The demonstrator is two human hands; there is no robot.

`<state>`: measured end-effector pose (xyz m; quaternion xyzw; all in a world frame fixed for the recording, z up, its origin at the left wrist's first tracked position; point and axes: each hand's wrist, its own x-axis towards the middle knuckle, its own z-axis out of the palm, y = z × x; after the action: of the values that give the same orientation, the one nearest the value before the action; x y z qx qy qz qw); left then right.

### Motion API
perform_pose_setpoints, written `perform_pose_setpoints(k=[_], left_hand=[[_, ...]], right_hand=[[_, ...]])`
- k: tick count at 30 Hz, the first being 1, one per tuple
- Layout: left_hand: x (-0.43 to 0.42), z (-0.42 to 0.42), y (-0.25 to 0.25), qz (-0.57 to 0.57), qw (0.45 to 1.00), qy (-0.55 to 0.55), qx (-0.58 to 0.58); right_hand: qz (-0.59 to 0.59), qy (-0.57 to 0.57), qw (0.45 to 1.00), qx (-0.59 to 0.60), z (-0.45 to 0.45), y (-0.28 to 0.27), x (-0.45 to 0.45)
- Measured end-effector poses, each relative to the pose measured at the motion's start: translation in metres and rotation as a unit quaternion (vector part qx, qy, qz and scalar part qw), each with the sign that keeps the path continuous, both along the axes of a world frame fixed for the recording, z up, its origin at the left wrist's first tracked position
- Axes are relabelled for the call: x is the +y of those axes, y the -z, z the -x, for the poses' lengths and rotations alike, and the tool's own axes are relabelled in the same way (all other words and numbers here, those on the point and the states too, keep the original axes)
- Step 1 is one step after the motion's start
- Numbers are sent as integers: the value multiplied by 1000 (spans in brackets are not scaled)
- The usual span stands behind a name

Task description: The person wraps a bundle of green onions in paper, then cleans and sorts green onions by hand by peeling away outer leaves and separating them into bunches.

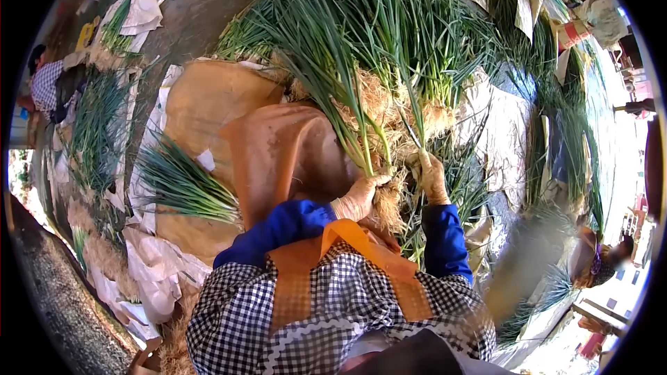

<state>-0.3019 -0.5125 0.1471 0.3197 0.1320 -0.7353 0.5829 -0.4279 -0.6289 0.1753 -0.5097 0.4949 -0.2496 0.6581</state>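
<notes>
My checked smock lies nearest. At left, a green-onion bundle rests on the tan sheet. Centre, my left grip is closed round onions just above their roots; my right grip appears pinched on one stalk, the heap beyond. A hard pull could snap stems; tangled roots could drag neighbours.

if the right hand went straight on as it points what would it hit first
Past the stalk at its fingers, probably the roots of the large green-onion pile, though depth is unclear.
</notes>
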Motion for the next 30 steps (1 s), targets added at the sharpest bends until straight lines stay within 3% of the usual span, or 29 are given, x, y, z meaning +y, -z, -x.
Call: perform_pose_setpoints(k=[2, 6, 8, 9, 10, 12, 14, 17, 18, 19, 21, 22, 24, 25, 26, 28, 30], left_hand=[[0, 8, 33, 6, 1000, 10, -25], [1, 6, 15, -24, 999, 33, -32], [3, 0, 4, 12, 996, 52, 72], [2, 1, 4, 44, 997, 50, 49], [5, 2, 4, 61, 994, 53, 77], [3, 6, 0, 87, 995, 36, 22], [2, 4, -5, 67, 997, 31, 21], [5, 3, -8, 69, 997, 24, 4], [4, 3, -4, 71, 997, 23, 2], [3, 4, 6, 60, 998, 2, -20], [3, 4, 20, 43, 998, -16, -45], [4, 6, 23, 42, 998, -18, -43], [3, 8, 28, 53, 997, -16, -60], [3, 8, 27, 61, 996, -14, -65], [1, 6, 24, 60, 996, -16, -66], [1, 7, 18, 66, 996, -27, -44], [2, 6, 18, 80, 996, -20, -34]], right_hand=[[-39, -41, 998, -8, 25, 3, 3], [-57, -82, 994, -53, 19, -18, 13], [-9, -69, 992, -105, 7, -2, 17], [-54, -92, 986, -128, 1, 0, 17], [-23, -96, 988, -117, -6, 1, 17], [-31, -137, 980, -142, -17, 3, 16], [19, -155, 986, -49, -24, 11, 1], [4, -25, 1000, -16, -46, 50, -18], [141, -14, 985, 99, -45, 86, -26], [267, -20, 943, 199, -46, 76, -22], [476, -26, 791, 383, -44, 71, -18], [476, -30, 791, 383, -38, 76, -20], [603, -27, 711, 359, -27, 83, -24], [607, -57, 663, 435, -29, 53, -18], [605, -38, 672, 425, -34, 30, -13], [548, -54, 791, 267, -54, 11, -19], [412, -247, 839, 256, -75, -8, -20]])
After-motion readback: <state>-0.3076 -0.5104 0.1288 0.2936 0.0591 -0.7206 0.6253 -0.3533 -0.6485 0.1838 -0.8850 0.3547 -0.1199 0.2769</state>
